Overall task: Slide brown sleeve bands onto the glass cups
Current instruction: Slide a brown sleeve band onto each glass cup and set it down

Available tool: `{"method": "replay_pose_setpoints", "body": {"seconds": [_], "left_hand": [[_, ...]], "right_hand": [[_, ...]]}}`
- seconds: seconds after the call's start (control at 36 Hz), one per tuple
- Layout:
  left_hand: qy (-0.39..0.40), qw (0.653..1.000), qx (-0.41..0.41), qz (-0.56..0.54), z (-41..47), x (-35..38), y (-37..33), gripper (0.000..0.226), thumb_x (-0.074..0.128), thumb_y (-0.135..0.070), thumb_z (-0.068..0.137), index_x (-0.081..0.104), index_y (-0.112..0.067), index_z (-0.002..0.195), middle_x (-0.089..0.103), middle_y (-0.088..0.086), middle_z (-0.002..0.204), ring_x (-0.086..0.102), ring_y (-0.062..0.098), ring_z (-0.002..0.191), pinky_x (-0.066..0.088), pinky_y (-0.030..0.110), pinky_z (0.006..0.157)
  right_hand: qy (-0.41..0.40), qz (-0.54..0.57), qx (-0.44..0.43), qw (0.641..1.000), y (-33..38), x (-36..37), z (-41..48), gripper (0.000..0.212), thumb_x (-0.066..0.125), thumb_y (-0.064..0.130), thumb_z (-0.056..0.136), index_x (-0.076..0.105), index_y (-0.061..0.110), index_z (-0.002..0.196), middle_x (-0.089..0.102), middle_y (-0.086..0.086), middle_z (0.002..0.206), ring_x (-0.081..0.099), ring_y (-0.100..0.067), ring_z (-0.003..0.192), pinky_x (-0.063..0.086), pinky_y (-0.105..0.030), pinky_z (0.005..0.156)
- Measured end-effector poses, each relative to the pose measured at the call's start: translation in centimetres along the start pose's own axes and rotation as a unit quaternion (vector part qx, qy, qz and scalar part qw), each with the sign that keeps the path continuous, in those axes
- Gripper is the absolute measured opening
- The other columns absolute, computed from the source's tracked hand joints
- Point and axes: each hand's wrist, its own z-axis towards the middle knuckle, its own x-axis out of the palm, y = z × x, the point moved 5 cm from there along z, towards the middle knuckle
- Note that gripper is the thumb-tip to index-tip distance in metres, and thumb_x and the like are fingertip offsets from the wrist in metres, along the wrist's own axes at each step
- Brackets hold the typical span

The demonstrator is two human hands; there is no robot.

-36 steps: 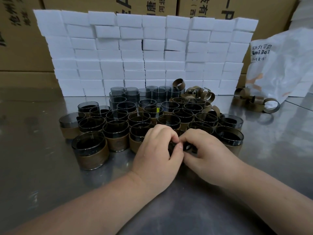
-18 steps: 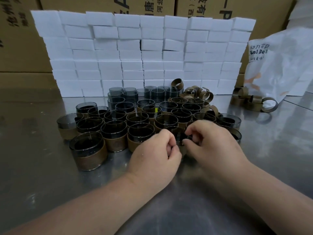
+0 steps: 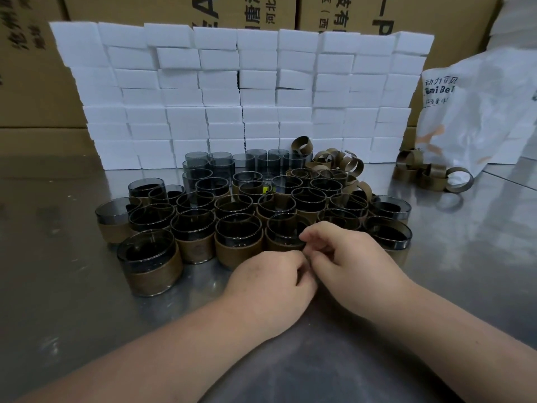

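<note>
A cluster of dark glass cups (image 3: pixel 193 228) stands in the middle of the steel surface (image 3: pixel 64 301). Most of them wear brown sleeve bands (image 3: pixel 151 274) around their lower halves. A few bare cups (image 3: pixel 209 164) stand at the back of the cluster, toward the far edge. Loose bands (image 3: pixel 334 161) lie heaped just right of those. A second heap (image 3: pixel 430 173) lies well apart toward the right edge, beside a white plastic bag (image 3: pixel 479 112). A wall of white foam blocks (image 3: pixel 232 97) runs along the far edge, with cardboard boxes (image 3: pixel 29 68) behind it. The left hand (image 3: pixel 273 283) and right hand (image 3: pixel 351 257) meet at the near side of the cluster, the fingers of both curled inward. The right forefinger reaches the rim of the front banded cup (image 3: pixel 283 231). I cannot tell whether either hand pinches anything, because the fingertips hide each other.
</note>
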Motion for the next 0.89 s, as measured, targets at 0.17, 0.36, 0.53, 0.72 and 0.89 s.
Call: {"method": "replay_pose_setpoints", "body": {"seconds": [0.17,0.36,0.53,0.72,0.89], "left_hand": [[0.047,0.995,0.076,0.050,-0.4,0.4,-1.1,0.024,0.040,-0.045,0.089,0.054,-0.027,0.097,0.056,-0.005,0.075,0.057,0.019,0.080,0.039,0.028,0.062],[0.079,0.970,0.206,0.097,-1.7,0.8,-2.9,0.044,0.028,-0.052,0.079,0.052,-0.029,0.108,0.066,-0.002,0.094,0.059,0.022,0.088,0.042,0.030,0.070],[0.082,0.980,0.169,0.057,-1.6,0.3,-2.8,0.029,0.040,-0.044,0.091,0.052,-0.032,0.115,0.066,-0.003,0.098,0.057,0.019,0.094,0.041,0.028,0.075],[0.111,0.983,0.138,0.049,-1.5,0.6,-2.5,0.033,0.039,-0.048,0.091,0.049,-0.034,0.119,0.065,-0.003,0.100,0.057,0.018,0.095,0.041,0.029,0.076],[0.102,0.987,0.126,0.007,-1.3,0.5,-2.3,0.035,0.041,-0.050,0.089,0.050,-0.039,0.120,0.064,-0.008,0.098,0.052,0.008,0.093,0.032,0.022,0.072]], "right_hand": [[-0.062,0.035,0.038,0.997,-0.4,-0.9,0.0,0.023,0.051,0.017,0.085,0.064,0.033,0.097,0.061,0.021,0.079,0.061,-0.005,0.087,0.050,-0.031,0.080],[-0.205,0.186,0.035,0.960,-0.9,-2.8,-0.4,0.024,0.049,0.027,0.078,0.061,0.045,0.070,0.066,0.010,0.069,0.056,-0.005,0.057,0.047,-0.020,0.055],[-0.311,0.360,0.106,0.873,-3.7,-5.4,1.2,0.029,0.051,-0.001,0.082,0.062,0.024,0.072,0.064,0.011,0.057,0.052,0.000,0.049,0.042,-0.011,0.047],[-0.314,0.291,0.170,0.888,-9.3,-8.2,4.7,0.018,0.054,0.008,0.081,0.058,0.026,0.079,0.063,0.004,0.077,0.055,-0.005,0.059,0.046,-0.024,0.057],[-0.267,0.065,0.235,0.932,-16.7,-10.0,7.6,0.035,0.055,0.019,0.083,0.057,0.018,0.118,0.059,-0.002,0.098,0.056,-0.024,0.074,0.044,-0.033,0.070]]}}
